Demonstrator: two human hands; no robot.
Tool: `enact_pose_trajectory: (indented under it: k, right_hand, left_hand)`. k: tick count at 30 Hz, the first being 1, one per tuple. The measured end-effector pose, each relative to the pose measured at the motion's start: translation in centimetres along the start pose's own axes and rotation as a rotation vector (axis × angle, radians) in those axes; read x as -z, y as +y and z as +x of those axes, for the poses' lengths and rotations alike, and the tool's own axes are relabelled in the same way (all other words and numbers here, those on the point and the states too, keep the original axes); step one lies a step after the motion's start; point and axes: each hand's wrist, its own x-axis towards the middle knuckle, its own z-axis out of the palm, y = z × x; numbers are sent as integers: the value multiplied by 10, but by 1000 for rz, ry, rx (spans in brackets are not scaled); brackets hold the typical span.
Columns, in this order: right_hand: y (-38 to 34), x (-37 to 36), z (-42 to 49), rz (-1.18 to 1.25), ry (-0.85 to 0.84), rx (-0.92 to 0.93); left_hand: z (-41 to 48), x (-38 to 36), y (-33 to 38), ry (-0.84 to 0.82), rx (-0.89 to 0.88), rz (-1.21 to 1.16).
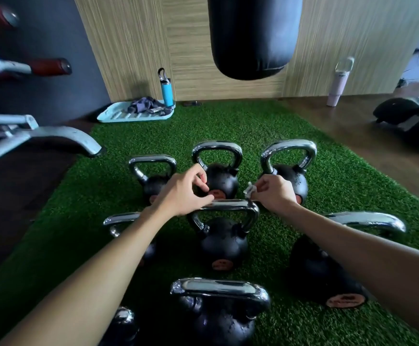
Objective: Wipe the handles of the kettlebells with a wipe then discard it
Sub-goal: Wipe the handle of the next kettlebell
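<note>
The right hand pinches a small crumpled white wipe between thumb and fingertips. It holds the wipe at the right end of the chrome handle of the centre kettlebell. That bell stands in the middle of the green turf mat, with other kettlebells close around it. The left hand lies at the handle's left end with its fingers curled; I cannot tell whether it grips the bar or only rests against it. The wipe looks very small against the bar, so the likeliest fault is a patchy pass. Bare fingertips rather than the wipe could slide over the chrome, and the underside and curved uprights could be missed. So light a pinch could also let the wipe slip and drop onto the turf, where it would pick up grit. With the bells packed this close, a knuckle may knock the back-row handle just beyond. It would also be easy to lose track of which handles are done.
</note>
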Motion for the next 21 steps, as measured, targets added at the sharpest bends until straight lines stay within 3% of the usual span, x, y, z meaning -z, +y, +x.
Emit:
enact_pose_trajectory:
  k: [3,10,15,18,21]
  right_hand:
    - [-21,-5,5,-99,-16,36]
    - [-88,-8,22,-448,-92,128]
    - [-127,-4,39,-686,-197,148]
    - [-138,-3,65,-687,-122,161]
    - [-132,-1,92,-539,15,119]
  left_hand:
    - [9,7,-16,-112,52,3]
    - [56,8,-54,-184,223,-112]
    - [89,4,-68,-113,283,-141]
    - [114,2,-69,-36,278,-164]
    - [136,-2,-67,89,234,-140]
